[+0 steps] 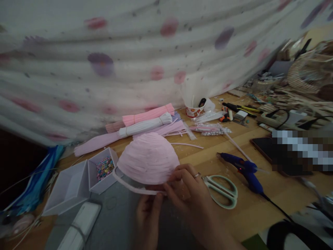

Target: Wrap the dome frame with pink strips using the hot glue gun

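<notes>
A pale pink ribbed dome [149,158], apparently built from rows of pipe cleaners, stands in front of me above the grey mat. A pale pink strip [134,189] curves from the dome's left edge round below its rim. My left hand [149,217] pinches the strip's right end from below, thumb on top. Beside it, my right hand [191,194], wearing a ring, has its fingers closed at the dome's lower right edge, where the strip meets it. Whether the strip touches the rim there is hidden by the fingers. Green-handled scissors [222,191] lie right of my right hand.
A blue glue gun [243,170] with its cord lies on the right, near a dark phone [275,152]. Bundles of pipe cleaners [147,116] lie behind the dome. A white box of beads [102,170] and a white power strip [80,225] are on the left.
</notes>
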Motion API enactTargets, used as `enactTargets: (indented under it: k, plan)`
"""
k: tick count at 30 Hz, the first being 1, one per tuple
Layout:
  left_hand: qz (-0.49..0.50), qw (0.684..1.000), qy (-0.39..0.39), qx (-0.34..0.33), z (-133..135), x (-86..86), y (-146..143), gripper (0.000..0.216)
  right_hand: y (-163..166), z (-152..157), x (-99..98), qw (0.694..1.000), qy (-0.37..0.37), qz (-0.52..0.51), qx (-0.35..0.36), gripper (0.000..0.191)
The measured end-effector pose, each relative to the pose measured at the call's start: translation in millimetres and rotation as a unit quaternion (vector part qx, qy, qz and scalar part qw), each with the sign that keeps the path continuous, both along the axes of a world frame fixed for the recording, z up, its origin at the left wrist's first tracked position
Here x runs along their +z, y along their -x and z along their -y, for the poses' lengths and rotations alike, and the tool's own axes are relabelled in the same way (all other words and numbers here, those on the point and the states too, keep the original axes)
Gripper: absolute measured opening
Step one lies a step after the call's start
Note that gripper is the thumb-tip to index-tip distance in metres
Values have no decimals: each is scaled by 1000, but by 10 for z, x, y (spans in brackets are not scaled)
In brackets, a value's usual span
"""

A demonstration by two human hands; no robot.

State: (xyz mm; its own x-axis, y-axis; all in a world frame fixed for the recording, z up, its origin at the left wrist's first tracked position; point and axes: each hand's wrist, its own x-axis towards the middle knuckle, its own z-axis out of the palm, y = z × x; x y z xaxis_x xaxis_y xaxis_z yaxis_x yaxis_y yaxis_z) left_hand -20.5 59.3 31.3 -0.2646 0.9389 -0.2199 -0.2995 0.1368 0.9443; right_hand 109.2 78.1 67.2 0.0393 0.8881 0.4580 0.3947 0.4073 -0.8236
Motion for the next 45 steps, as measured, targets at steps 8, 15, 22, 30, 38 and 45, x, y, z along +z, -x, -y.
enactTargets:
  k: [8, 15, 22, 30, 38, 45]
  plan:
    - [60, 998, -19, 17, -54, 72, -32, 28, -19, 22, -10, 999, -36, -1, -16, 18]
    - [87, 995, -35, 43, -112, 132, -73, 29, -224, 79, -82, 993, -113, 3, -30, 20]
    - [92, 995, -27, 27, -101, 165, -79, 31, -205, 60, -170, 994, -100, 35, -24, 14]
    - [95, 992, -81, 27, -121, 236, -143, 32, -124, -12, -286, 994, -58, 72, 62, 12]
    - [166, 981, -40, 88, -250, 261, -137, 36, -199, -85, -317, 993, -92, 43, 56, 17]
    - [154, 986, -45, 36, -286, 212, -135, 31, -294, -132, -255, 996, -61, 54, 48, 15]
